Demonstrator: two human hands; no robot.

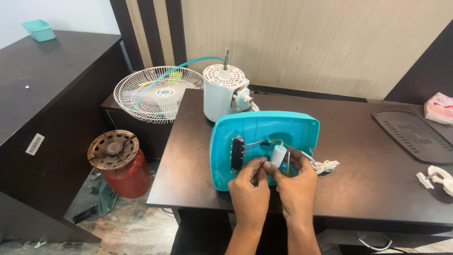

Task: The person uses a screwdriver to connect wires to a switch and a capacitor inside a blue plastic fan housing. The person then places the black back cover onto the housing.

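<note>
A dark brown table point(368, 179) fills most of the view, with a dark cabinet point(42, 89) set to its left and a pale panelled wall behind. A white wire fan guard point(158, 94) is propped on a lower surface just beside the table's far left corner, and a red gas cylinder point(123, 165) with a rusty burner top stands on the floor below it. On the far part of the table a white fan motor housing point(222, 97) stands upright, its metal shaft pointing up. A dark perforated plastic cover point(415, 137) lies flat near the right edge, with a pink cloth point(440, 107) behind it and a white plastic part point(436, 178) in front.

Near the front edge, a turquoise fan base shell point(262, 134) is laid open side up, and a black switch block point(237, 153) is fixed inside it at the left. A small white cylindrical capacitor point(278, 155) sits inside the shell, joined by thin wires, and a coiled white cord point(325, 165) trails out to the right.

The left hand point(249, 191) is held over the shell's near rim, its fingertips pressed together just below the capacitor, apparently pinching a wire, though what is held cannot be made out. The right hand point(296, 186) touches the left, its thumb and forefinger closed against the capacitor's lower end.
</note>
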